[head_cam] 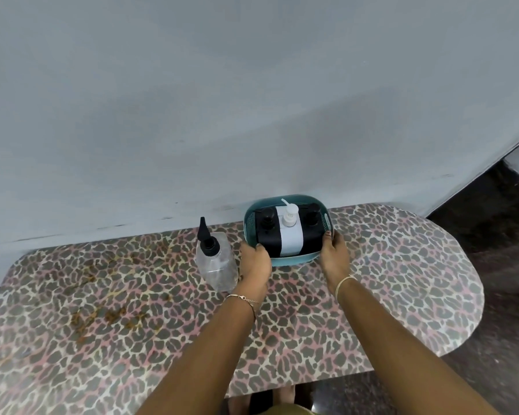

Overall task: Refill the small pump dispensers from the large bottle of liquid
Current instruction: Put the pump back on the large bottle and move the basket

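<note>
The left hand (pixel 255 262) and right hand (pixel 334 253) each grip a side of the basket (pixel 285 261), which holds 3 dispensers (pixel 289 235) upright, far back on the bench (pixel 402 265). The bottle (pixel 216 262) stands just left. Sliding the basket level should stop them tipping.

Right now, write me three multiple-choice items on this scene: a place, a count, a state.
1. Where does the large bottle stand relative to the basket?
A. inside it
B. on the table, to its left
C. behind it

2. How many pump dispensers sit in the basket?
A. two
B. three
C. four

3. What are the left hand and right hand doing?
A. gripping the basket's sides
B. pouring
C. lying flat on the table

Key: B, it stands outside the basket, by the left hand; B, two black and one white; A, fingers curl on opposite walls.
</note>
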### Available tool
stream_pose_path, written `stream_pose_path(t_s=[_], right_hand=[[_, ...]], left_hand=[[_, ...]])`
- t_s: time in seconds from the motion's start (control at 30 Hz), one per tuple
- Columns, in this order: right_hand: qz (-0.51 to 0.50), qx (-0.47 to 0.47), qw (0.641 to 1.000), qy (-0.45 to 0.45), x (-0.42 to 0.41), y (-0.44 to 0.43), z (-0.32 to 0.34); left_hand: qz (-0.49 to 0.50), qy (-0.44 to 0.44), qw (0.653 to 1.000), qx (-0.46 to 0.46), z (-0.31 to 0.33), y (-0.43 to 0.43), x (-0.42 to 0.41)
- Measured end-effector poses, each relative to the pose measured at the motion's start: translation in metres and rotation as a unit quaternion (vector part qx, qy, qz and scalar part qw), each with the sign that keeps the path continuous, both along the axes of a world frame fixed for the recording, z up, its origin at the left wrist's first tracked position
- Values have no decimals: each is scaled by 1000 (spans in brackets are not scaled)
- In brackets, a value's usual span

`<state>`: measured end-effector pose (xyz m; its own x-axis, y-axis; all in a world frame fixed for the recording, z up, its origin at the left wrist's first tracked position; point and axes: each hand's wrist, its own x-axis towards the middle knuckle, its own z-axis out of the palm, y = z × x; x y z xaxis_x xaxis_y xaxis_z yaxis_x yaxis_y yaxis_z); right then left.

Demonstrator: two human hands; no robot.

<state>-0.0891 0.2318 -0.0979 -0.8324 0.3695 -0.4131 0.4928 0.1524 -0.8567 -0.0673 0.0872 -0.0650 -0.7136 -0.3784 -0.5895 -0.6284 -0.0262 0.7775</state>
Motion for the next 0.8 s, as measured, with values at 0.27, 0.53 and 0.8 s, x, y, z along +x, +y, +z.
stream_pose_path(t_s=[0.27,0.53,0.8], right_hand=[[-16,143,987,72,58,-41,31],[166,94,964,187,96,-115,57],[277,121,941,152,62,-164,78]], left_hand=[[-108,99,989,7,23,-8,68],[32,68,997,17,16,-85,111],[-62,99,988,-98,23,-136,87]])
